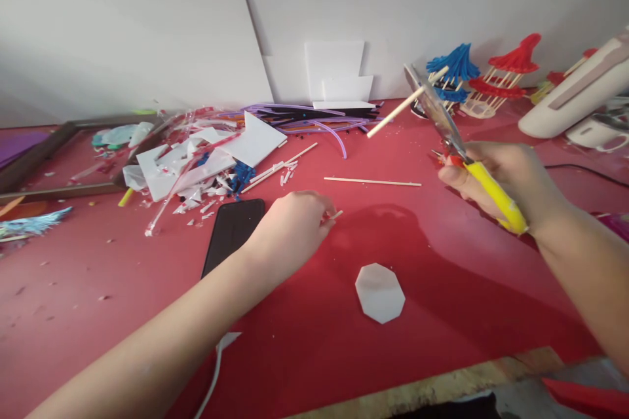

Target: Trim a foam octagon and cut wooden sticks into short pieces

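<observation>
In my right hand (506,180) are scissors with yellow handles (498,200), raised above the table with their blades pointing up and to the left. A pale wooden stick (400,111) lies slanted across the blades; whether they grip it I cannot tell. My left hand (297,226) is closed low over the table, and a short end of a pale stick (337,215) pokes out between its fingertips. Another thin stick (372,181) lies between the two hands. Nearer me, a white octagonal piece (380,293) rests flat.
A black phone (230,229) is partly behind my left forearm. White scraps (196,157), sticks and purple pipe cleaners (295,114) pile up behind it. Blue (455,65) and red (515,59) roofed stick models stand at the back right, beside a white appliance (574,85).
</observation>
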{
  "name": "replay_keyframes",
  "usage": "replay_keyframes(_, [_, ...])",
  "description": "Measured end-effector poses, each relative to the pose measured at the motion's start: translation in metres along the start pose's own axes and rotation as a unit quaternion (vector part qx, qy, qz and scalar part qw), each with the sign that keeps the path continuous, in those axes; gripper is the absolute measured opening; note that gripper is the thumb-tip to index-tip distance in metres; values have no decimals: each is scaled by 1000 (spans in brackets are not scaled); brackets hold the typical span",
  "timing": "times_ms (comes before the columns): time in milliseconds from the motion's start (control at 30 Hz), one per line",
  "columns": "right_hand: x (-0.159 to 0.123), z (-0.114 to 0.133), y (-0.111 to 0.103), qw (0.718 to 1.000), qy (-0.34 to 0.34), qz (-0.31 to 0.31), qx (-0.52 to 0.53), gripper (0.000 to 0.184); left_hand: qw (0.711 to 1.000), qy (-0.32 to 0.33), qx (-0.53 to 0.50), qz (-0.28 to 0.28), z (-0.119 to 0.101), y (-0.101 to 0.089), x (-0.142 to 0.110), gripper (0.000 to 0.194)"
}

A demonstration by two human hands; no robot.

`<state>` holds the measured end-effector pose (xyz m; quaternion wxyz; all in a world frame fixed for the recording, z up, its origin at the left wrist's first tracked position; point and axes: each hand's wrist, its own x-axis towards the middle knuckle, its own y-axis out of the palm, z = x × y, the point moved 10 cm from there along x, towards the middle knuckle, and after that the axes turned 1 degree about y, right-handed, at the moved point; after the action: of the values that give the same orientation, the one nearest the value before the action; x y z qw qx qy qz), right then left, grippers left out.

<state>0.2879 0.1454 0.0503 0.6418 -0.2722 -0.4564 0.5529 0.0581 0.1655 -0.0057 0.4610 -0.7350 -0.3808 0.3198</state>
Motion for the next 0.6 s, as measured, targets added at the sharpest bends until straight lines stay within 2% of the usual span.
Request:
replay_keyframes(67, [0, -7, 13, 996, 59, 14, 72, 49, 999, 7, 46, 10, -1, 7, 0, 19])
replay_keyframes(133, [-1, -4, 26, 994, 62, 27, 90, 50, 998, 11, 62, 4, -3, 8, -1, 19])
replay_keyframes(167, [-2, -2, 32, 995, 49, 33, 79, 50, 998, 12, 62, -17, -4, 3, -1, 21])
replay_keyframes(233, [-5, 0, 44, 997, 33, 51, 44, 51, 994, 12, 43, -96, -8, -16, -4, 27])
replay_keyframes(300, [-10, -2, 53, 997, 31, 72, 21, 51, 984, 14, -19, -174, -10, -36, -10, 34])
replay_keyframes(333, [-12, -2, 58, 996, 28, 82, 17, 50, 979, 18, -68, -193, -11, -42, -11, 35])
replay_keyframes(467, [-20, 10, 69, 992, -24, 120, 19, 46, 948, 29, -264, -175, -11, -39, -12, 24])
replay_keyframes(600, [-24, 21, 68, 991, -69, 109, 17, 45, 921, 14, -342, -187, -10, -38, -15, 12])
